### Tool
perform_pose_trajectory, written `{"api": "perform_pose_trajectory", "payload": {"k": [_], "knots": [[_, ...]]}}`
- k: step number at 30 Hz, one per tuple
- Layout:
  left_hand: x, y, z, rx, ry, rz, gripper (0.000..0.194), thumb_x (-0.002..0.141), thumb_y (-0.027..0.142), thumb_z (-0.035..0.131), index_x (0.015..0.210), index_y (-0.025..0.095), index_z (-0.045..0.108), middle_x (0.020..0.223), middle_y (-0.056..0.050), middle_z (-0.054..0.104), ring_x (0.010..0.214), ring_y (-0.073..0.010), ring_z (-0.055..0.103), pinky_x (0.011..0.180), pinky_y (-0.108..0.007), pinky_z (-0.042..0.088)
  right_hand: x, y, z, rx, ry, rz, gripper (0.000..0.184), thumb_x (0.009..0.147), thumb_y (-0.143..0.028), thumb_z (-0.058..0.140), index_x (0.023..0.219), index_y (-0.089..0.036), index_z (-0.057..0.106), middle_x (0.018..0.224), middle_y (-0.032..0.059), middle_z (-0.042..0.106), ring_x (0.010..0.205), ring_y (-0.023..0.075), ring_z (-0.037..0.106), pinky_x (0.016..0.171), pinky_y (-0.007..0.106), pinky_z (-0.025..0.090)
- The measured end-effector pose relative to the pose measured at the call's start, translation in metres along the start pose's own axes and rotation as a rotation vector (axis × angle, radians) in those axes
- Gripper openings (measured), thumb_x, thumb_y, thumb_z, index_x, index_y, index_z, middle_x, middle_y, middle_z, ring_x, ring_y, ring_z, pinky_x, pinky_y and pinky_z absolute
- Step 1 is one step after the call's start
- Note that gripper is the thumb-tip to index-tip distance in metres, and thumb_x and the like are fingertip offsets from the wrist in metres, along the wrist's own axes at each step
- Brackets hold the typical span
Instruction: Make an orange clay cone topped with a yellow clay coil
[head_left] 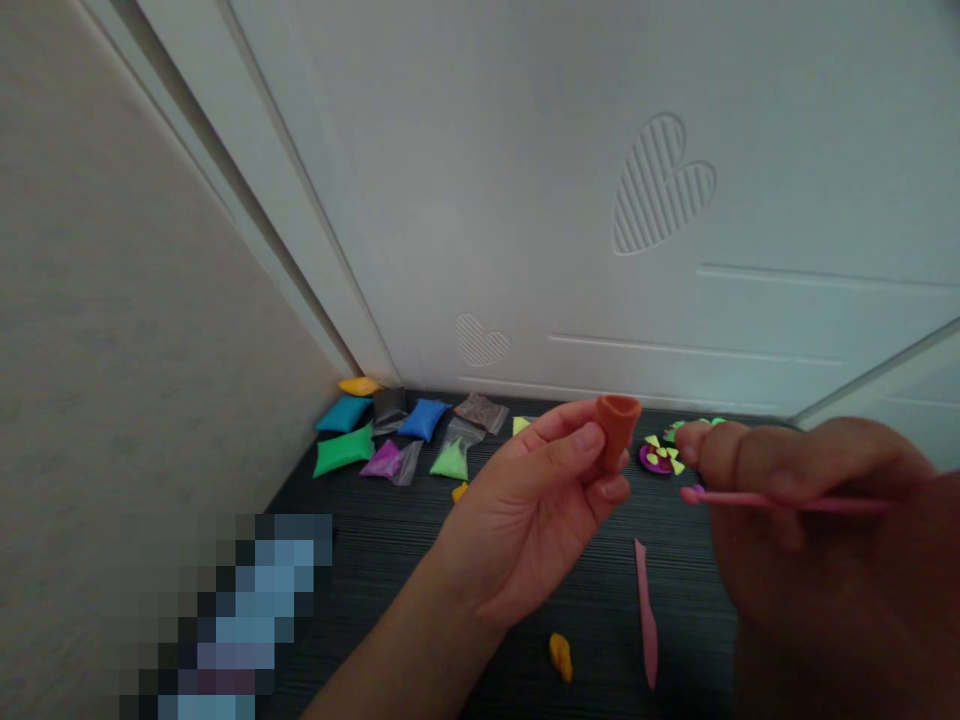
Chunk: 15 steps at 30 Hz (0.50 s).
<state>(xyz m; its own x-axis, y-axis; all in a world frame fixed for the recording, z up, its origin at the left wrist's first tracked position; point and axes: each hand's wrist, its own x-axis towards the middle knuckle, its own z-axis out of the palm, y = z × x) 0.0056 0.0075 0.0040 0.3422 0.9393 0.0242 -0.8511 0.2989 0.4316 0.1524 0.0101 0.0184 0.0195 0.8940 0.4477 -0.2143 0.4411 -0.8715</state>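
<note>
Pinching brown cup-shaped piece point(618, 430) in left hand point(532, 495) and, apart from it, pink tool point(727, 498) in right hand point(817, 550), over bench point(405, 540). Likely shaping; calls for light tool contact.

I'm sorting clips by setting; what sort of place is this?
Likely a home craft corner: a brown piece in the left hand, bright packets on the dark surface, and a heart-patterned white panel.

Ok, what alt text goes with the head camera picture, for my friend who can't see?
A hollow-topped orange-brown piece is in the grip of the left hand, while the right hand holds a pink stick. Below, a pink tool and a yellow lump lie on a dark surface, with colourful packets farther back.
</note>
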Motion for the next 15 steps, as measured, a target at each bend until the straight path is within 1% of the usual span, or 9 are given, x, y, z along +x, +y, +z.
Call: {"api": "perform_pose_trajectory", "payload": {"k": [2,3,6,8,9,10,12,14,15], "knots": [[0.0,-0.001,0.0,-0.026,0.002,-0.001,0.015,0.081,0.014,0.062,0.094,0.015,0.069,0.083,0.0,0.062,0.074,-0.0044,0.056,0.065,-0.013,0.046,-0.001,-0.005,0.005,-0.025,0.017,-0.02,0.055,0.092,-0.054,0.026,0.065,-0.025,0.065,0.049,0.001,0.051,0.062,0.0197,0.059,0.064,0.039,0.051],[0.001,-0.001,0.0,-0.034,-0.001,-0.002,0.016,0.081,0.014,0.061,0.096,0.014,0.069,0.085,0.0,0.061,0.074,-0.0044,0.056,0.066,-0.013,0.046,-0.002,-0.006,0.006,-0.03,0.015,-0.04,0.046,0.091,-0.052,0.036,0.068,-0.025,0.066,0.051,0.0009,0.054,0.064,0.0195,0.059,0.067,0.039,0.051],[0.0,0.001,0.001,-0.039,-0.003,-0.001,0.017,0.081,0.017,0.062,0.097,0.014,0.068,0.087,-0.001,0.061,0.077,-0.0055,0.057,0.067,-0.013,0.047,-0.002,-0.005,0.003,-0.069,-0.001,-0.131,0.017,0.087,-0.033,0.053,0.085,-0.025,0.068,0.068,0.0018,0.062,0.07,0.0185,0.06,0.071,0.038,0.053],[0.0,0.002,0.001,-0.047,-0.005,0.009,0.015,0.081,0.018,0.063,0.095,0.015,0.069,0.087,-0.001,0.061,0.078,-0.0059,0.057,0.067,-0.013,0.047,0.001,-0.001,-0.005,-0.127,-0.031,-0.211,0.017,0.087,-0.028,0.053,0.096,-0.026,0.068,0.078,0.0032,0.065,0.075,0.0198,0.062,0.07,0.038,0.054],[-0.001,0.003,0.001,-0.05,-0.009,0.016,0.015,0.081,0.018,0.063,0.094,0.016,0.069,0.087,-0.001,0.061,0.078,-0.0058,0.057,0.067,-0.013,0.047,0.004,0.002,-0.01,-0.142,-0.071,-0.269,0.02,0.088,-0.03,0.051,0.098,-0.026,0.069,0.079,0.0041,0.065,0.076,0.0212,0.063,0.068,0.04,0.054],[-0.001,0.004,0.001,-0.052,-0.018,0.023,0.015,0.081,0.018,0.063,0.094,0.017,0.069,0.086,-0.001,0.061,0.077,-0.0056,0.057,0.066,-0.013,0.047,0.007,0.005,-0.016,-0.153,-0.114,-0.311,0.023,0.089,-0.032,0.048,0.095,-0.026,0.07,0.078,0.0046,0.065,0.077,0.0224,0.063,0.069,0.042,0.055],[-0.002,0.006,0.001,-0.052,-0.039,0.035,0.014,0.08,0.018,0.063,0.093,0.018,0.069,0.085,-0.001,0.062,0.076,-0.0055,0.057,0.064,-0.012,0.046,0.013,0.01,-0.026,-0.153,-0.149,-0.396,0.033,0.092,-0.032,0.042,0.084,-0.026,0.072,0.073,0.0045,0.062,0.074,0.0219,0.062,0.069,0.042,0.054],[-0.004,0.007,0.001,-0.057,-0.056,0.04,0.013,0.08,0.018,0.064,0.092,0.019,0.07,0.084,-0.001,0.062,0.075,-0.0054,0.057,0.062,-0.011,0.046,0.016,0.011,-0.03,-0.144,-0.195,-0.429,0.039,0.094,-0.03,0.037,0.077,-0.025,0.072,0.07,0.004,0.058,0.069,0.0193,0.06,0.063,0.038,0.054],[-0.004,0.007,0.001,-0.063,-0.064,0.04,0.013,0.079,0.018,0.064,0.091,0.019,0.07,0.083,-0.001,0.062,0.074,-0.0052,0.056,0.062,-0.011,0.045,0.016,0.01,-0.029,-0.158,-0.234,-0.412,0.04,0.095,-0.027,0.035,0.079,-0.024,0.071,0.07,0.0038,0.057,0.066,0.0182,0.059,0.058,0.036,0.053]]}}
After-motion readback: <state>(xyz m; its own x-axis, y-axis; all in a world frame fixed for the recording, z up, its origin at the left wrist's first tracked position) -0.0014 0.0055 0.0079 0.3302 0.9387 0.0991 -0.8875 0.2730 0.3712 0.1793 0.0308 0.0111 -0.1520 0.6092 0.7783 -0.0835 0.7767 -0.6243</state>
